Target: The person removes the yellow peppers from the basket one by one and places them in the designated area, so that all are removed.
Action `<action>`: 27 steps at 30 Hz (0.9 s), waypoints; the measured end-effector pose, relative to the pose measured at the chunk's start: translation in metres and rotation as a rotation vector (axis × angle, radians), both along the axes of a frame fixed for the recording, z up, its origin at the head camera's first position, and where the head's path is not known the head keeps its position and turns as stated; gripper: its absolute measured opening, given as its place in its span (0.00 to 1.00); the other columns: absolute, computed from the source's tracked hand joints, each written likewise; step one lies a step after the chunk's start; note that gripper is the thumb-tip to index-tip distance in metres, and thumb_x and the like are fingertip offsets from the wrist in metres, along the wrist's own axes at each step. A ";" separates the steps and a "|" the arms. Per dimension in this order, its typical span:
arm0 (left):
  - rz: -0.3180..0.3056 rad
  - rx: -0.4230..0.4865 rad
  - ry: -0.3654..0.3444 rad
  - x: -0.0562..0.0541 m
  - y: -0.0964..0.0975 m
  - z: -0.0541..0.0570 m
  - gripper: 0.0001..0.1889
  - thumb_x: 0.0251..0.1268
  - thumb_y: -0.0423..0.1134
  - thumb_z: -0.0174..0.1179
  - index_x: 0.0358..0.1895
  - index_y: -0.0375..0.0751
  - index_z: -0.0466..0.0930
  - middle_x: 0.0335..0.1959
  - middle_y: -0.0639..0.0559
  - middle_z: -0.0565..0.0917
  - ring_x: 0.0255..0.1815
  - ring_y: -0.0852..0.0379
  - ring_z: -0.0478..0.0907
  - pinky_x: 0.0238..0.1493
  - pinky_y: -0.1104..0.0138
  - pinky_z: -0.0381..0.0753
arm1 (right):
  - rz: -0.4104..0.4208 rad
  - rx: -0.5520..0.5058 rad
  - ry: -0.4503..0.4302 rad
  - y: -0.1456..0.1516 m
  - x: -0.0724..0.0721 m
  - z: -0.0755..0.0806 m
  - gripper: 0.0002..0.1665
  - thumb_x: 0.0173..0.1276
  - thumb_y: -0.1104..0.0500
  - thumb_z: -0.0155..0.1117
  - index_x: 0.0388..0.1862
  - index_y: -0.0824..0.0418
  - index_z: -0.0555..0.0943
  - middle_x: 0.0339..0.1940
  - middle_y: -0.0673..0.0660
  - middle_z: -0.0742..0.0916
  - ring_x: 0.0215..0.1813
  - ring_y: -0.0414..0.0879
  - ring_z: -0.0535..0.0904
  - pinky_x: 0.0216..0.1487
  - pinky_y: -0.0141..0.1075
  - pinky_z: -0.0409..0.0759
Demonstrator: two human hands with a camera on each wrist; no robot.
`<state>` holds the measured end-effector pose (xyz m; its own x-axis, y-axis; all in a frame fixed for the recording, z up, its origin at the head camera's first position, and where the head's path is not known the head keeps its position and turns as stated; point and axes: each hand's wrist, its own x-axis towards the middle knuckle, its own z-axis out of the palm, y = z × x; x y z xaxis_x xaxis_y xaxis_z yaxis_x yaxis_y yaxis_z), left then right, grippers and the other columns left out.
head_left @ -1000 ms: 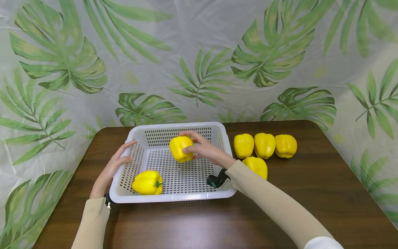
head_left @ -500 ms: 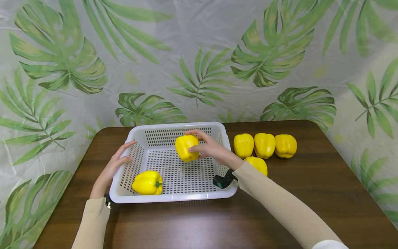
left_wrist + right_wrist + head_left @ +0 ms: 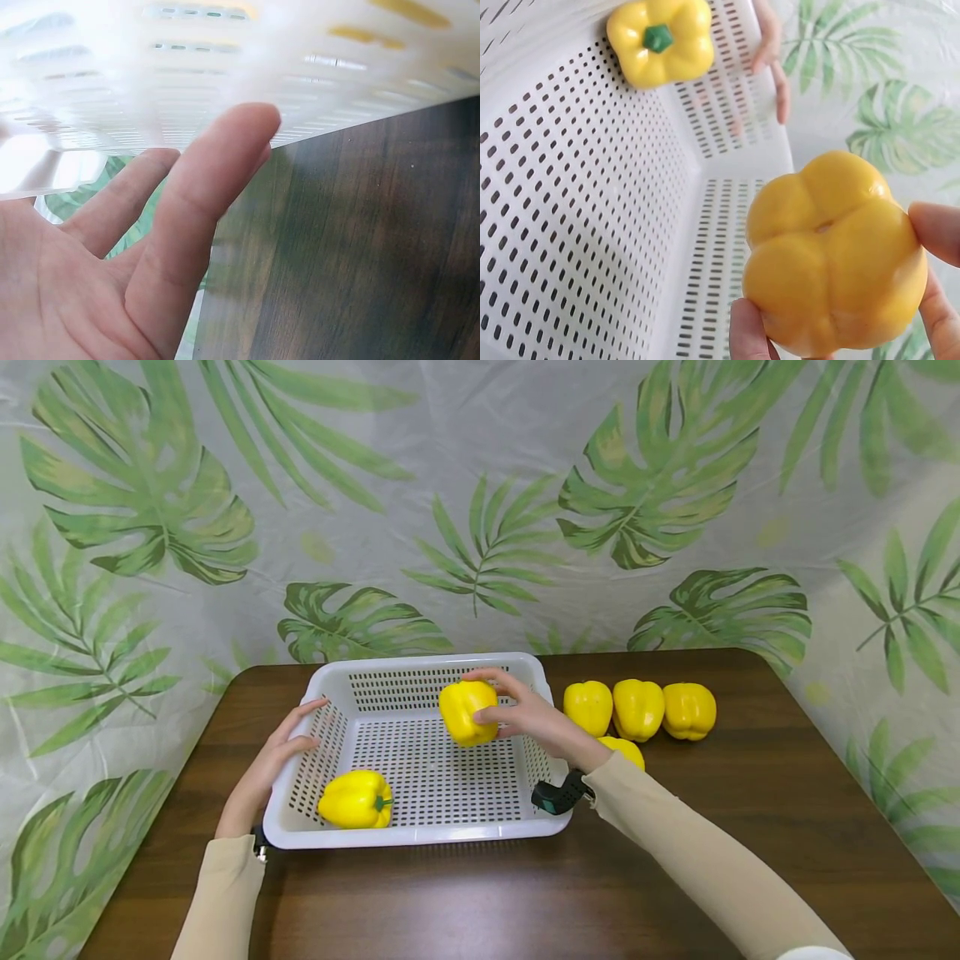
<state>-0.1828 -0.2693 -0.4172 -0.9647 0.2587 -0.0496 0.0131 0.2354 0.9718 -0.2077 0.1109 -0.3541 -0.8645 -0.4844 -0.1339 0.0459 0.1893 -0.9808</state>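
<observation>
In the head view, my right hand (image 3: 528,718) holds a yellow bell pepper (image 3: 467,714) between thumb and fingers, over the right half of a white perforated plastic basket (image 3: 416,837). The right wrist view shows this bell pepper's lobed underside (image 3: 832,255) close up, fingertips on either side. A second yellow bell pepper (image 3: 354,800) lies on its side in the basket's near left corner, green stem facing right. My left hand (image 3: 270,760) touches the basket's left side with extended fingers. From the left wrist view, its thumb (image 3: 202,187) lies against the outer wall.
Several more yellow bell peppers stand right of the basket, three in a back row including a middle one (image 3: 639,710). One nearer pepper (image 3: 624,750) is partly hidden by my right forearm. Beneath is a dark wooden table (image 3: 450,902); a leaf-patterned cloth (image 3: 487,510) hangs behind.
My right hand has moved steadily to the right over the basket, carrying the bell pepper with it. My left hand, the basket and the other peppers have stayed put.
</observation>
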 end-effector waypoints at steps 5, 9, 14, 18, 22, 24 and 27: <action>-0.001 -0.009 0.003 0.000 -0.001 0.000 0.30 0.72 0.37 0.43 0.75 0.52 0.48 0.73 0.35 0.49 0.60 0.27 0.62 0.46 0.44 0.77 | -0.010 -0.009 0.008 0.008 0.000 0.000 0.32 0.65 0.59 0.63 0.68 0.48 0.67 0.64 0.62 0.67 0.56 0.59 0.72 0.52 0.56 0.76; 0.002 -0.010 0.001 0.000 -0.001 0.000 0.30 0.72 0.37 0.44 0.75 0.53 0.49 0.73 0.35 0.49 0.61 0.27 0.62 0.46 0.44 0.77 | -0.020 -0.002 0.020 0.013 0.001 0.001 0.32 0.65 0.58 0.63 0.67 0.48 0.68 0.65 0.61 0.66 0.57 0.59 0.71 0.51 0.54 0.77; 0.004 -0.013 0.003 0.000 -0.001 0.000 0.30 0.72 0.37 0.43 0.75 0.53 0.49 0.73 0.35 0.49 0.61 0.27 0.62 0.46 0.44 0.78 | -0.020 0.005 0.032 0.019 0.001 -0.001 0.32 0.66 0.58 0.63 0.68 0.49 0.67 0.66 0.61 0.66 0.58 0.59 0.70 0.49 0.52 0.78; 0.003 -0.017 0.003 0.000 -0.001 0.000 0.30 0.71 0.37 0.43 0.75 0.53 0.49 0.73 0.35 0.50 0.60 0.27 0.63 0.46 0.44 0.78 | -0.013 0.000 0.047 0.024 0.002 0.000 0.32 0.66 0.58 0.63 0.68 0.49 0.67 0.65 0.62 0.67 0.57 0.59 0.71 0.49 0.51 0.78; 0.003 -0.015 -0.001 0.000 -0.001 0.000 0.31 0.71 0.36 0.44 0.75 0.52 0.49 0.73 0.35 0.50 0.60 0.27 0.63 0.45 0.45 0.78 | -0.013 -0.010 0.053 0.029 0.004 0.002 0.32 0.66 0.58 0.63 0.69 0.50 0.66 0.64 0.62 0.67 0.56 0.59 0.71 0.49 0.51 0.78; 0.003 -0.012 -0.004 0.000 0.000 0.000 0.31 0.71 0.37 0.44 0.75 0.52 0.49 0.73 0.35 0.49 0.60 0.27 0.63 0.46 0.45 0.78 | -0.022 -0.012 0.048 0.032 0.005 0.003 0.32 0.66 0.58 0.63 0.68 0.50 0.66 0.64 0.62 0.68 0.55 0.59 0.71 0.49 0.50 0.78; 0.004 -0.006 -0.008 0.000 0.000 0.000 0.31 0.71 0.37 0.44 0.75 0.52 0.48 0.73 0.35 0.49 0.61 0.28 0.62 0.46 0.45 0.78 | -0.034 -0.004 0.044 0.036 0.007 0.005 0.32 0.66 0.57 0.63 0.68 0.49 0.66 0.64 0.62 0.68 0.56 0.60 0.71 0.50 0.51 0.78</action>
